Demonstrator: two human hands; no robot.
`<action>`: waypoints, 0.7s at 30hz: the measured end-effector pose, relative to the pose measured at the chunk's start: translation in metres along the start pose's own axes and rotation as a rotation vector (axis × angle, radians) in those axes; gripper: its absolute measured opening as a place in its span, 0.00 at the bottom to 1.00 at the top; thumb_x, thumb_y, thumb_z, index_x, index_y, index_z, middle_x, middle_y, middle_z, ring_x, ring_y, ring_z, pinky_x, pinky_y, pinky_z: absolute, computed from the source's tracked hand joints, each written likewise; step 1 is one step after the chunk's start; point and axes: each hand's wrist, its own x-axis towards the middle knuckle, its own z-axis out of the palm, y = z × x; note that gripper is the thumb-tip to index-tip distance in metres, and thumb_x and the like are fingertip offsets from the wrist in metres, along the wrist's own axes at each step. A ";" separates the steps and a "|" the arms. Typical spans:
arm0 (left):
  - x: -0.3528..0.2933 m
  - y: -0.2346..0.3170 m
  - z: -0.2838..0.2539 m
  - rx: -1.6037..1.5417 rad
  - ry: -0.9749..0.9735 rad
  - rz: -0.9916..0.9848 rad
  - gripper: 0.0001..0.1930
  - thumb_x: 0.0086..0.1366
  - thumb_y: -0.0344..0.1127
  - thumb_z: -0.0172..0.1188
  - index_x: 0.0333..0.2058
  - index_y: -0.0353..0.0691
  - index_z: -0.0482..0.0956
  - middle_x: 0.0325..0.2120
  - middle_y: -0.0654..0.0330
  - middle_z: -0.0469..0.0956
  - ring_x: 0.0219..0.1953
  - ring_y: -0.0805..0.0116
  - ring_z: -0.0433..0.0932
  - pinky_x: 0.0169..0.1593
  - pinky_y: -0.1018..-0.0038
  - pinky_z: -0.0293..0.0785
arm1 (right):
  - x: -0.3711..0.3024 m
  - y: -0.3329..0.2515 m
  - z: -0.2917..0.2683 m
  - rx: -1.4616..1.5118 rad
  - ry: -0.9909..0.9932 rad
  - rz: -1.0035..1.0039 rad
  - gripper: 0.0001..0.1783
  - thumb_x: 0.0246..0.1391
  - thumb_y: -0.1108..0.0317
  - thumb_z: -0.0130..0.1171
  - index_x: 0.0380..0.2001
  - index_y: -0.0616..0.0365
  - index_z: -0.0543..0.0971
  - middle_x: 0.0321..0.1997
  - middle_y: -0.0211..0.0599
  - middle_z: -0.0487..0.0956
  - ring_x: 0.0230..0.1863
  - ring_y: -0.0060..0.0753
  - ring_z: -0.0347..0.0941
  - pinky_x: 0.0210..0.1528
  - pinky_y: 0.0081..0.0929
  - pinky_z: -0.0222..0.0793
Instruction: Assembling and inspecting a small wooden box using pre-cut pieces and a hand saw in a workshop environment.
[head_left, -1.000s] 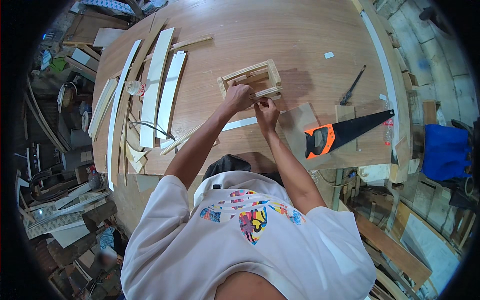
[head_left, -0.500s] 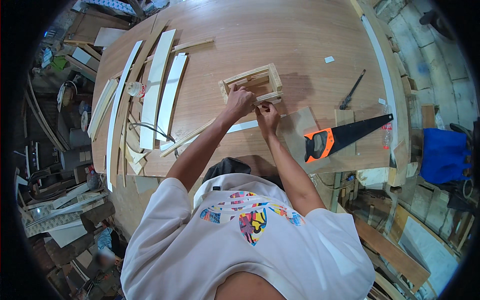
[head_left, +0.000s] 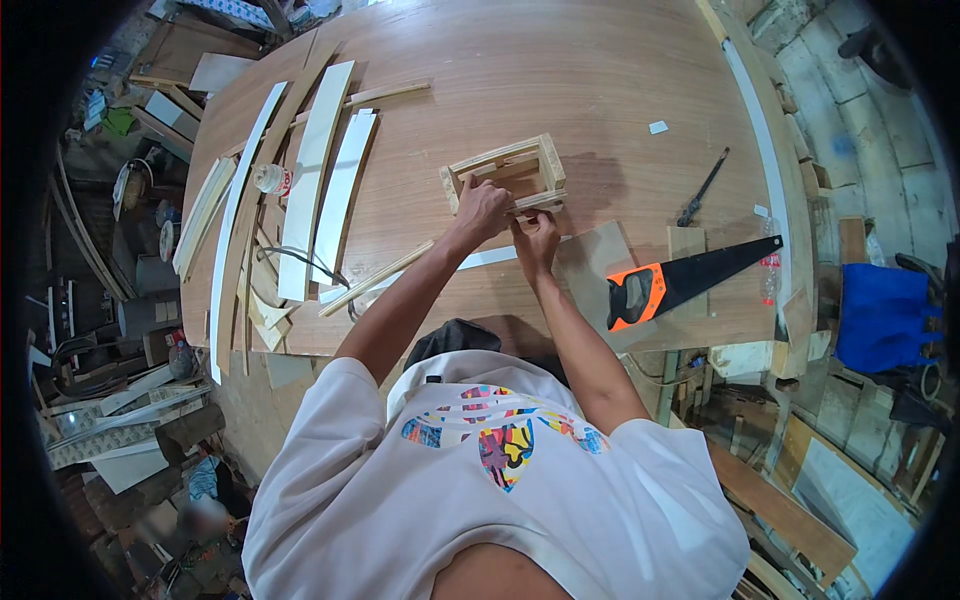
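A small open wooden frame [head_left: 551,163], made of pale plywood-like strips, rests on the brown table ahead of me. My left hand [head_left: 483,210] is closed around the left part of its near side, with fingers reaching over into the opening. Close by on the right, my right hand [head_left: 537,240] has its fingers bent up against the underside of the same near side, thumb and fingertips pinched together. Whether a small piece lies between those fingertips is hidden. The frame's near left corner is partly covered by my left hand.
A handsaw [head_left: 640,296] with an orange and black handle lies on the right, near a dark slim tool [head_left: 704,188]. Long white boards [head_left: 317,180] and wooden strips fill the left side, with a clear bottle [head_left: 271,179] among them. A flat brown board [head_left: 592,262] sits beside my right wrist.
Both hands stay at the near side of the frame, with only slight finger shifts. The surroundings have moved a few pixels in the picture.
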 end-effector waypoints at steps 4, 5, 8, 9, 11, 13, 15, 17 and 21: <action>0.002 -0.001 0.003 -0.042 0.004 -0.006 0.09 0.47 0.43 0.67 0.28 0.51 0.84 0.24 0.62 0.81 0.39 0.64 0.77 0.49 0.59 0.57 | 0.002 0.005 -0.001 -0.035 -0.002 -0.017 0.21 0.43 0.58 0.71 0.36 0.64 0.80 0.37 0.43 0.78 0.39 0.43 0.74 0.44 0.37 0.69; 0.003 -0.001 0.004 -0.039 0.014 0.001 0.08 0.47 0.42 0.67 0.28 0.51 0.85 0.24 0.62 0.81 0.38 0.64 0.77 0.49 0.59 0.57 | 0.003 0.005 -0.001 -0.026 -0.013 -0.021 0.21 0.44 0.58 0.70 0.36 0.64 0.80 0.37 0.44 0.78 0.39 0.43 0.74 0.44 0.37 0.69; 0.005 -0.002 0.004 -0.025 0.024 0.003 0.08 0.47 0.43 0.67 0.27 0.52 0.85 0.23 0.63 0.81 0.38 0.64 0.77 0.48 0.60 0.57 | 0.007 0.003 -0.004 -0.042 -0.035 -0.046 0.20 0.45 0.59 0.69 0.35 0.63 0.80 0.36 0.45 0.78 0.39 0.45 0.74 0.44 0.38 0.69; 0.007 -0.001 0.003 -0.026 0.033 0.002 0.08 0.47 0.43 0.67 0.27 0.52 0.85 0.23 0.63 0.81 0.38 0.64 0.77 0.48 0.60 0.57 | 0.010 0.001 -0.006 -0.065 -0.045 -0.064 0.18 0.46 0.60 0.68 0.35 0.63 0.80 0.36 0.45 0.78 0.38 0.46 0.74 0.43 0.38 0.69; 0.006 -0.002 -0.002 0.004 0.017 -0.020 0.08 0.45 0.44 0.67 0.26 0.52 0.85 0.23 0.64 0.81 0.37 0.63 0.77 0.50 0.59 0.57 | 0.012 -0.006 -0.014 -0.135 -0.084 -0.135 0.16 0.47 0.62 0.66 0.34 0.63 0.79 0.35 0.45 0.78 0.38 0.48 0.74 0.42 0.39 0.69; 0.006 0.003 -0.002 0.005 0.047 -0.019 0.09 0.44 0.43 0.67 0.25 0.49 0.85 0.21 0.61 0.80 0.36 0.62 0.78 0.51 0.58 0.58 | 0.018 -0.006 -0.025 -0.178 -0.102 -0.345 0.09 0.49 0.66 0.62 0.31 0.61 0.79 0.32 0.45 0.77 0.37 0.53 0.73 0.41 0.41 0.68; 0.005 0.001 0.007 0.023 0.075 -0.023 0.10 0.42 0.43 0.66 0.23 0.46 0.85 0.18 0.58 0.80 0.35 0.62 0.78 0.54 0.58 0.58 | 0.014 -0.017 -0.035 -0.283 -0.148 -0.432 0.11 0.49 0.67 0.62 0.36 0.58 0.78 0.36 0.44 0.77 0.40 0.50 0.72 0.44 0.40 0.67; 0.005 0.006 0.013 0.045 0.116 -0.020 0.10 0.42 0.43 0.66 0.22 0.46 0.84 0.18 0.58 0.80 0.35 0.62 0.78 0.56 0.59 0.57 | 0.019 -0.015 -0.045 -0.470 -0.136 -0.582 0.14 0.48 0.70 0.62 0.41 0.56 0.77 0.40 0.40 0.77 0.45 0.45 0.71 0.48 0.38 0.65; -0.002 0.013 0.017 0.004 0.124 -0.050 0.12 0.43 0.44 0.68 0.25 0.46 0.82 0.23 0.59 0.81 0.37 0.63 0.78 0.58 0.59 0.56 | 0.026 -0.050 -0.058 -0.587 -0.228 -0.686 0.19 0.47 0.69 0.63 0.45 0.54 0.76 0.46 0.35 0.77 0.49 0.40 0.70 0.51 0.36 0.63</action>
